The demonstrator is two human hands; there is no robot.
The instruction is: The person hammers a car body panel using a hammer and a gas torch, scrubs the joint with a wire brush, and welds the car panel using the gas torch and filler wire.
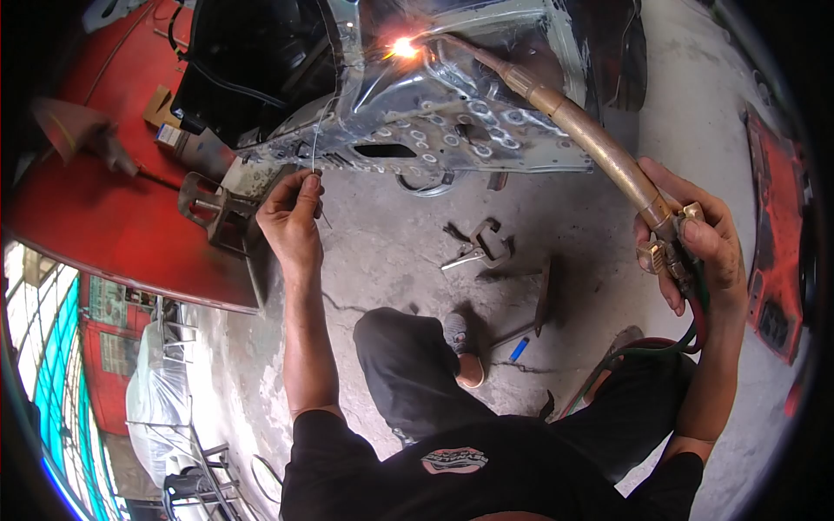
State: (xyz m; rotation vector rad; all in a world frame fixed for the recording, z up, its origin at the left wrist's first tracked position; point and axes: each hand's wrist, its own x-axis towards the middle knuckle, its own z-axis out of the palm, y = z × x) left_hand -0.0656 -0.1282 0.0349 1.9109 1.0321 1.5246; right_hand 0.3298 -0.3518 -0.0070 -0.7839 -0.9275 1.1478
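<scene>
My left hand [294, 213] is closed, pinching a thin welding rod [317, 143] that points up toward the bare car body metal [408, 130]. My right hand [712, 230] wraps the valve end of a long brass gas welding torch [599, 152]. From there the torch slants up and left to its bent tip, where a bright orange glow [404, 48] with sparks lights the metal. Round weld marks and holes cover the lower part of the bodywork. Whether the rod's far end touches the glowing spot cannot be made out.
A red car panel [113, 243] lies at left, with a clamp [213, 208] at its edge. Locking pliers [486, 247] and a blue object [519, 349] lie on the concrete floor. Hoses [665, 346] trail past my right leg. Another red panel [773, 252] stands far right.
</scene>
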